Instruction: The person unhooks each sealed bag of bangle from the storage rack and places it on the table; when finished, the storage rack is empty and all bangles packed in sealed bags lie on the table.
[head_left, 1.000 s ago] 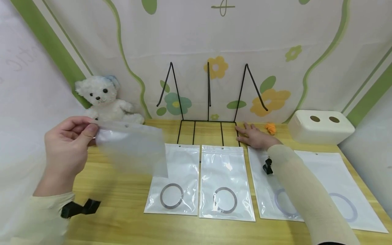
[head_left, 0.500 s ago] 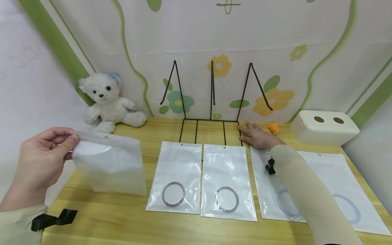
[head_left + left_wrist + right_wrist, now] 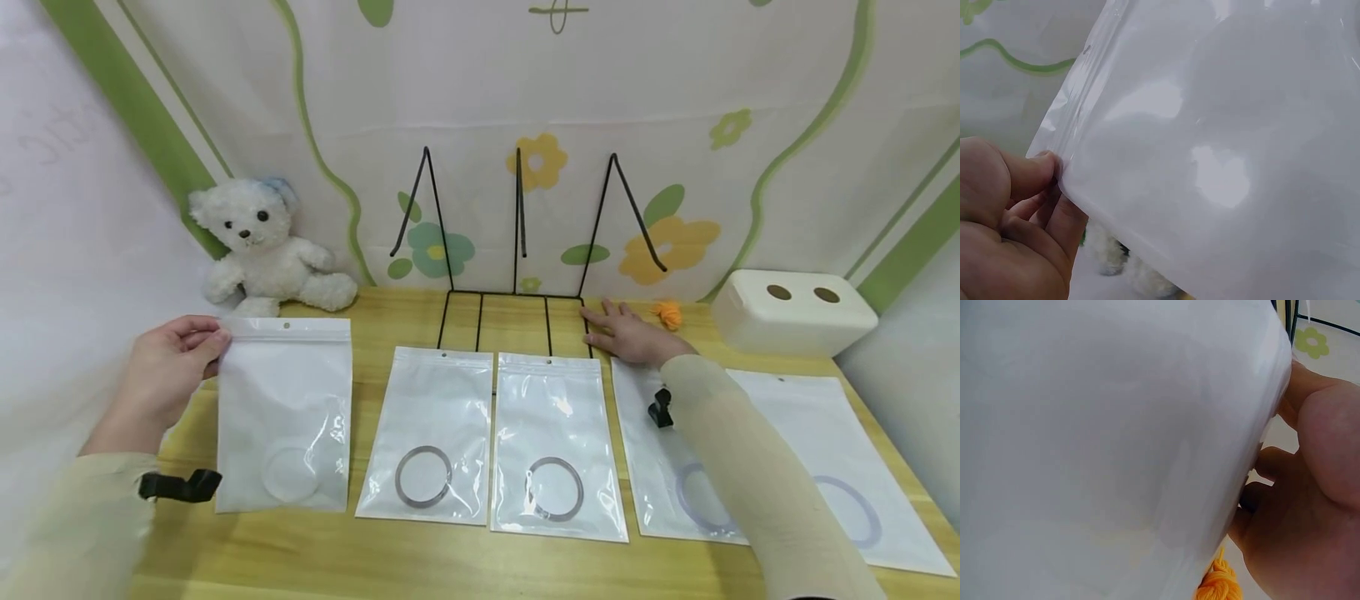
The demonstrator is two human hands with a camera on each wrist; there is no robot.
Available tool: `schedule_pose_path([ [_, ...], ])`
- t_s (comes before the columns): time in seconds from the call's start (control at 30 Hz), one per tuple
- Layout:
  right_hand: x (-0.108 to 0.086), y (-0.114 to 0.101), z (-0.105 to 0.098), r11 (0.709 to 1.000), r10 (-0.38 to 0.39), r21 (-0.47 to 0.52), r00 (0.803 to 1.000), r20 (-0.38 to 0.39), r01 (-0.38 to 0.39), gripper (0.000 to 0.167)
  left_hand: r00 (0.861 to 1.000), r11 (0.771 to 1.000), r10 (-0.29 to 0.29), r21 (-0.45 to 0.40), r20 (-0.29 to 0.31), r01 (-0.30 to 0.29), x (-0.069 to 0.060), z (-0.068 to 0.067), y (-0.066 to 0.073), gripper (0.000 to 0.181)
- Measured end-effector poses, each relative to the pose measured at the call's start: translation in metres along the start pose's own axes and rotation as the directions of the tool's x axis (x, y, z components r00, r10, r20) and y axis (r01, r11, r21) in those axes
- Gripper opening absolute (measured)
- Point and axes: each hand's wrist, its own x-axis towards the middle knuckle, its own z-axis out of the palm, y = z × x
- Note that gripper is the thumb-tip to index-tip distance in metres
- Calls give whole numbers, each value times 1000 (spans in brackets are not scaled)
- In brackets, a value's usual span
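My left hand [image 3: 165, 367] pinches the top left corner of a white zip bag [image 3: 285, 400], left of the row in the head view. A pale ring shape shows near the bag's bottom. In the left wrist view, thumb and fingers hold the corner of the shiny bag [image 3: 1222, 125]. My right hand [image 3: 628, 335] rests with fingers spread by the right base bar of a black wire rack [image 3: 517, 294], above the top of another zip bag [image 3: 637, 433]. In the right wrist view, a white bag surface [image 3: 1104, 444] hides some fingertips.
Two zip bags with dark rings, a left one [image 3: 427, 417] and a middle one [image 3: 555, 425], lie before the rack. A larger bag [image 3: 810, 433] is at right. Behind are a teddy bear [image 3: 258, 242], an orange yarn bundle [image 3: 667, 314] and a white box [image 3: 795, 312].
The left hand has carried its bag left, then back right and down beside the row. The bag has swung from tilted to facing the camera. The right hand stays by the rack.
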Motion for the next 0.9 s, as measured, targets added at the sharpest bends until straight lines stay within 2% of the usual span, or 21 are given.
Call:
schedule_pose_path([
  [0.1, 0, 0, -1, 1000, 0, 5, 1000, 1, 0, 71, 1000, 995, -11, 97, 1, 11, 11, 13, -7, 27],
  [0.2, 0, 0, 0, 1000, 1, 10, 1000, 4, -1, 71, 1000, 991, -20, 135, 21, 17, 22, 23, -15, 37],
  [0.43, 0, 0, 0, 1000, -1, 14, 1000, 2, 1, 70, 997, 967, -23, 253, 78, 3, 44, 39, -33, 43],
  [0.7, -1, -1, 0, 1000, 1, 15, 1000, -1, -1, 70, 994, 951, -73, 305, 78, 46, 55, 56, -46, 37],
  [0.9, -2, 0, -1, 1000, 2, 15, 1000, -6, -2, 71, 991, 938, -126, 330, 37, 107, 60, 61, -49, 38],
])
